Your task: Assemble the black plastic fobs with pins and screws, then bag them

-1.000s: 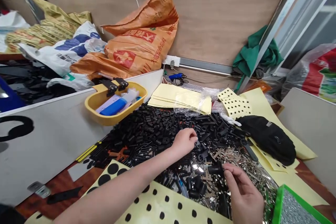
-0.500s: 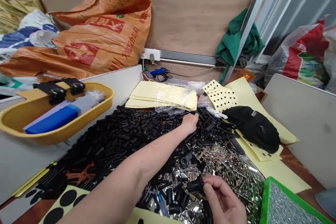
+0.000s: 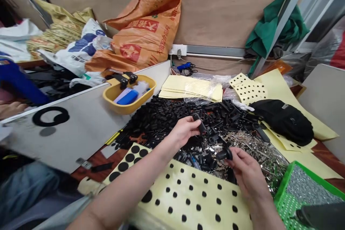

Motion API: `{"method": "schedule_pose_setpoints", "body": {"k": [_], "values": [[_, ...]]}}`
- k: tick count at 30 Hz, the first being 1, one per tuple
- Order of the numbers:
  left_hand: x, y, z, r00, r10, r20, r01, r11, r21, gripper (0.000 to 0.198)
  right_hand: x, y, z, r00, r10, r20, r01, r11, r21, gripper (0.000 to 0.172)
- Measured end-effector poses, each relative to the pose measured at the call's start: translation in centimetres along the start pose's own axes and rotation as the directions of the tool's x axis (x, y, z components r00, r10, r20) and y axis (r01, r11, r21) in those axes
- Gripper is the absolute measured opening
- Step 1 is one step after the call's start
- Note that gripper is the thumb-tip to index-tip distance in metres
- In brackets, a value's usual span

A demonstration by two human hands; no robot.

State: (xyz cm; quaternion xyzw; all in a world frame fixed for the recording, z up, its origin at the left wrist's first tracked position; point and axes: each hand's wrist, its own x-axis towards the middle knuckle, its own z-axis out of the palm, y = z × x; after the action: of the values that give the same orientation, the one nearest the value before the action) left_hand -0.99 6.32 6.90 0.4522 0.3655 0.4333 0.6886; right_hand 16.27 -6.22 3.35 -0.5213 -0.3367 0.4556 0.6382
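Observation:
My left hand (image 3: 185, 130) is closed on a long black plastic part (image 3: 199, 123) with a ring-shaped end, held above the pile. Lower and to the right, my right hand (image 3: 245, 167) pinches a short black plastic tube (image 3: 222, 155) with a wider collar at the fingers. The two parts are apart. Beneath and behind the hands spreads a heap of loose black plastic parts (image 3: 161, 115), with thin shiny metal pieces (image 3: 248, 143) to the right. A yellow sheet with black dots (image 3: 188, 197) lies under my forearms.
A green basket (image 3: 282, 184) of small silvery pieces stands right, with a dark tool (image 3: 320, 215) over it. A yellow bin (image 3: 129, 107) hangs on the left partition (image 3: 81, 125). A black cloth item (image 3: 285, 120) lies behind right. Beyond the partition is another person's hand (image 3: 12, 109).
My left hand has come back from the far side of the pile and now holds a long black part. My right hand keeps its black tube. The view has swung left.

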Motion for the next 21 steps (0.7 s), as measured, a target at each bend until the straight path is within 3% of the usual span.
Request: {"method": "schedule_pose_setpoints", "body": {"k": [2,5,8,9,11,13,15,17,19,21], "values": [[-3.1,-0.4,-0.1,0.999,0.031,-0.026,-0.033,0.996,-0.085,0.02,-0.6,-0.7,0.7,0.981,0.12,0.155,-0.133,0.988,0.08,0.026],[-7.5,-1.3,0.1,0.995,0.077,-0.062,-0.085,0.986,-0.147,0.022,-2.3,-1.8,2.3,0.911,0.246,0.331,-0.285,0.956,0.074,0.022],[-11.9,-2.2,0.4,0.979,0.187,-0.08,-0.188,0.982,-0.008,0.017,-4.2,-2.3,3.2,0.842,0.313,0.439,-0.37,0.928,0.048,0.023],[-13.2,-2.5,0.3,0.975,0.211,-0.07,-0.207,0.976,0.063,0.016,-4.9,-2.3,3.2,0.846,0.299,0.441,-0.363,0.929,0.066,0.023],[-15.3,-2.9,-0.3,0.991,0.132,0.002,-0.132,0.99,0.042,0.024,-6.3,-2.1,2.8,0.887,0.214,0.408,-0.267,0.96,0.078,0.021],[-16.7,-3.4,-0.9,0.982,-0.087,0.166,0.114,0.98,-0.161,0.041,-7.7,-1.9,2.0,0.913,0.11,0.393,-0.132,0.991,0.029,0.019],[-17.4,-3.7,-1.4,0.906,-0.259,0.334,0.366,0.877,-0.313,0.048,-9.1,-1.8,1.4,0.896,0.04,0.443,-0.031,0.999,-0.028,0.018],[-17.7,-4.0,-1.4,0.815,-0.34,0.469,0.509,0.808,-0.298,0.043,-10.3,-1.8,1.0,0.853,0.009,0.522,0.071,0.989,-0.133,0.016],[-17.8,-4.0,-1.0,0.733,-0.376,0.567,0.548,0.82,-0.164,0.046,-11.1,-1.8,0.9,0.824,-0.003,0.566,0.185,0.947,-0.263,0.012],[-18.0,-4.1,-0.4,0.721,-0.396,0.569,0.506,0.862,-0.041,0.05,-11.6,-1.7,0.6,0.838,-0.012,0.546,0.246,0.901,-0.358,0.01]]}}
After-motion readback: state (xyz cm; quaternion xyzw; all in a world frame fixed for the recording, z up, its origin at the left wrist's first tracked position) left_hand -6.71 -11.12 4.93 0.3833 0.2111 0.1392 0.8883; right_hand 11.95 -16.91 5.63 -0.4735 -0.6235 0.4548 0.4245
